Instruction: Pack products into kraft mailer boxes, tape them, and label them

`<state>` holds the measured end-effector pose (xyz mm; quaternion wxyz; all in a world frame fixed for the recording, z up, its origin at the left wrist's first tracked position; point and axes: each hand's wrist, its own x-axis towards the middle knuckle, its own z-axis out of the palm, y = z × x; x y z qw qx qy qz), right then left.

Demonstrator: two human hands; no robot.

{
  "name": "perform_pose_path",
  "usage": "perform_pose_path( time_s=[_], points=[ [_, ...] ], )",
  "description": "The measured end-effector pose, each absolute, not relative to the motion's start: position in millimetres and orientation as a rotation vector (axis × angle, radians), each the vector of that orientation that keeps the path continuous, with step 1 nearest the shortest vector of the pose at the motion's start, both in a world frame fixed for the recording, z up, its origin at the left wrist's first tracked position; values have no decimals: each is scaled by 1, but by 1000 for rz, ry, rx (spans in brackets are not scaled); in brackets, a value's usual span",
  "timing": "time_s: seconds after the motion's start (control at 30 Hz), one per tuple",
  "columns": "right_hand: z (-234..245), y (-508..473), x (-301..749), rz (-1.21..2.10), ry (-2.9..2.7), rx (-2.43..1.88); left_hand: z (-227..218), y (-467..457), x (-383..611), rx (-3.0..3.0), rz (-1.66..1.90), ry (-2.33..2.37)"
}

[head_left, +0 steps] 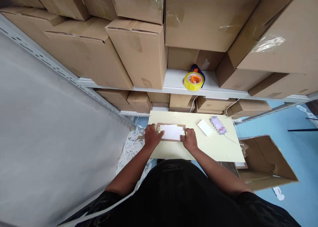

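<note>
A small brown cardboard box (171,139) with a white paper label (171,131) on top lies on the pale yellow table (208,147). Shiny clear tape shows at both of its ends. My left hand (152,136) is closed on the left end, thumb on the top face. At the right end my right hand (190,139) grips in the same way, its thumb near the label's edge. Both hands' fingertips are partly hidden behind the box. Right of it lie a small white box (203,127) and a blurred-out phone-like item (218,125) with a cable.
Shelves packed with cardboard boxes (139,55) rise beyond the table. A yellow tape roll in a dispenser (193,80) sits on the shelf edge (174,84). An open carton (265,157) stands at right. White paper strips (129,147) cover the floor by the grey wall (54,121).
</note>
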<state>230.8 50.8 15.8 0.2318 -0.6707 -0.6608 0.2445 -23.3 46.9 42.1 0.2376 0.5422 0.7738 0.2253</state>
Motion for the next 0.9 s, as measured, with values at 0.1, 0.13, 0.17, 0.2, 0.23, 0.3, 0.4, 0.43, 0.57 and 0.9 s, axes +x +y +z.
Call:
perform_pose_path(
  time_s=[0.1, 0.13, 0.17, 0.2, 0.23, 0.3, 0.4, 0.43, 0.57, 0.9],
  points=[
    [12, 50, 236, 989, -1511, -1867, 42, 35, -27, 1277, 616, 1898],
    [13, 49, 237, 1110, -1455, -1852, 44, 31, -27, 1239, 597, 1821],
    [15, 49, 237, 1199, -1411, -1839, 47, 28, -25, 1222, 592, 1769],
    [19, 48, 238, 1244, -1375, -1832, 52, 25, -24, 1222, 608, 1743],
    [25, 46, 239, 1252, -1343, -1828, 57, 23, -22, 1231, 636, 1734],
    [40, 42, 245, 1223, -1283, -1810, 71, 22, -19, 1262, 693, 1703],
    [68, 35, 261, 1151, -1205, -1770, 94, 30, -9, 1298, 769, 1616],
    [77, 32, 269, 1123, -1174, -1766, 101, 35, -3, 1305, 781, 1582],
    [106, 25, 315, 1010, -1050, -1758, 133, 54, 39, 1349, 755, 1433],
    [147, 11, 516, 722, -846, -1739, 165, 111, 248, 1449, 711, 1206]
  ],
)
